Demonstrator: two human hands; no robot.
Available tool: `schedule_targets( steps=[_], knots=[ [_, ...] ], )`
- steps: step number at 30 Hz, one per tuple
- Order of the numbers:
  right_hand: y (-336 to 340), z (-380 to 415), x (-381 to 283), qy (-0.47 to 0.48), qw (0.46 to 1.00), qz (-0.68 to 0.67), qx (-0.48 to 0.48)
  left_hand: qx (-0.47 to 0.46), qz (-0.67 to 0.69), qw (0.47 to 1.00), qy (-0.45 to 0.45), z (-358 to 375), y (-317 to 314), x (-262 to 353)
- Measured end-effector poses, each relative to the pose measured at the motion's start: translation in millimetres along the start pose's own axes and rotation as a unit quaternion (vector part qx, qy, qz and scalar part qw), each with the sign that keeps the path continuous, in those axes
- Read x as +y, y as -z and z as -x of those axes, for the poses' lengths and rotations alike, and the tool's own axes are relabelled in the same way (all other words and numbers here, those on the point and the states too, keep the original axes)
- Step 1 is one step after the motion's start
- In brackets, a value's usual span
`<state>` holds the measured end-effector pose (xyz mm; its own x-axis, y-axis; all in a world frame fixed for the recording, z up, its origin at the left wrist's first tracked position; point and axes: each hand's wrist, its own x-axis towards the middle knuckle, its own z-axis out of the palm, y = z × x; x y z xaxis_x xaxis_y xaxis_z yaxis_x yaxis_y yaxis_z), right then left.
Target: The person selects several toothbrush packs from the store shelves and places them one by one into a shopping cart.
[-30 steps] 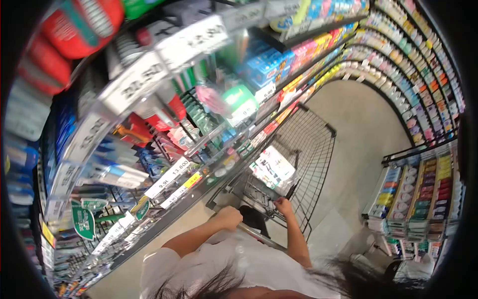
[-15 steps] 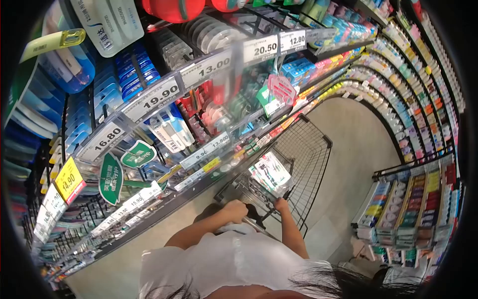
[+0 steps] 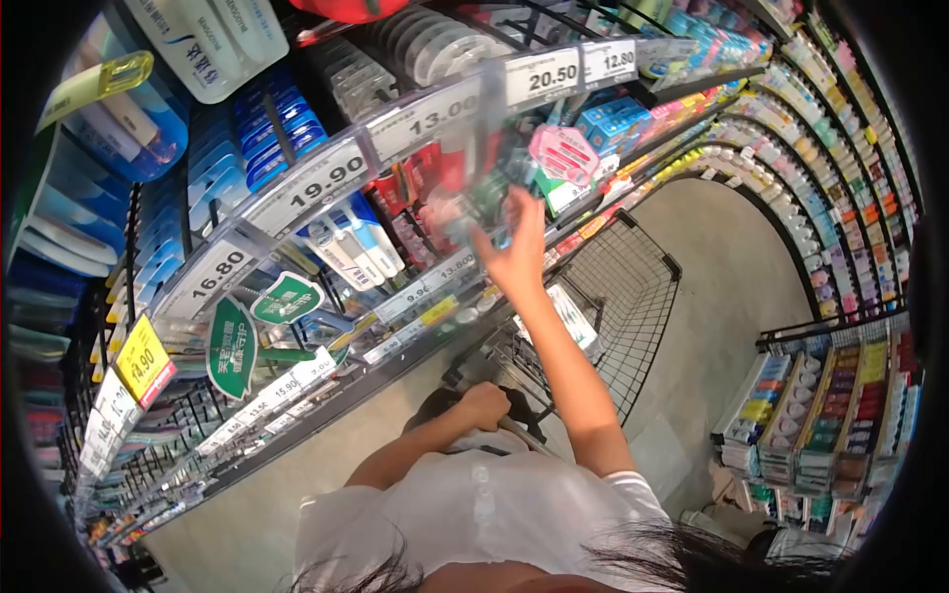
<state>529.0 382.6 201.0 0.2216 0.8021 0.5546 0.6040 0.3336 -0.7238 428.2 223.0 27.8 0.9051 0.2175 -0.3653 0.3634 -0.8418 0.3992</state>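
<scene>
The right hand (image 3: 516,245) is spread wide near the pink sign (image 3: 563,155). The left hand (image 3: 484,405) curls around the cart handle (image 3: 528,436).

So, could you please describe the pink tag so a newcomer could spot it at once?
Find the long shelf on the left, then its white price label reading 20.50. Just below it is the pink tag, near the outstretched right hand. Its pink colour and roughly six-sided shape set it apart from the white rectangular labels above it.

Right hand (image 3: 516,245) reaches toward shelf (image 3: 427,284); left hand (image 3: 484,405) holds cart (image 3: 675,268).
</scene>
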Motion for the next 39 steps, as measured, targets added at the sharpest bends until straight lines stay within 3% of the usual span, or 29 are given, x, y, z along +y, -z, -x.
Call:
schedule_targets(
  steps=[2, 8, 9, 12, 14, 17, 21, 24, 29, 36, 39],
  knots=[
    [-18.4, -27.5, -10.8, 0.042, 0.999, 0.024, 0.016, 0.016, 0.01, 1.0, 0.016, -1.0, 1.2, 1.2],
    [-47.0, -44.5, 5.3, -0.045, 0.997, 0.001, 0.056, 0.025, 0.036, 0.998, 0.036, -15.5, 5.1, 2.3],
    [-47.8, -42.1, 10.9, -0.021, 0.996, 0.02, 0.085, 0.032, 0.039, 0.998, 0.037, -18.1, 4.5, 2.4],
    [-35.3, -32.0, 23.6, -0.078, 0.993, -0.082, 0.026, 0.045, 0.045, 0.997, 0.04, -23.6, 2.1, 2.6],
    [-24.2, -28.8, 23.1, -0.138, 0.943, -0.296, -0.061, 0.056, 0.04, 0.997, 0.044, -28.0, -2.5, 2.3],
    [-4.6, -19.0, 23.3, -0.203, 0.794, -0.548, -0.168, 0.07, 0.034, 0.996, 0.043, -27.8, -2.7, 4.9],
    [6.6, -2.8, 25.9, -0.223, 0.706, -0.652, -0.162, 0.055, 0.015, 0.998, 0.024, -25.5, 1.2, 5.8],
    [18.3, 4.3, 20.6, -0.235, 0.675, -0.689, -0.121, 0.03, 0.007, 0.999, 0.012, -23.1, 0.7, 5.7],
    [26.8, 8.8, 27.1, -0.211, 0.705, -0.669, -0.108, -0.006, -0.013, 1.0, -0.008, -6.4, 1.5, 10.9],
    [32.5, 43.0, 43.9, -0.211, 0.691, -0.678, -0.135, -0.005, -0.012, 1.0, -0.017, 32.3, -15.3, 13.9],
    [41.5, 86.2, 53.2, -0.232, 0.727, -0.635, -0.124, -0.002, -0.015, 1.0, -0.02, 49.3, -24.8, 12.8]
  ],
)
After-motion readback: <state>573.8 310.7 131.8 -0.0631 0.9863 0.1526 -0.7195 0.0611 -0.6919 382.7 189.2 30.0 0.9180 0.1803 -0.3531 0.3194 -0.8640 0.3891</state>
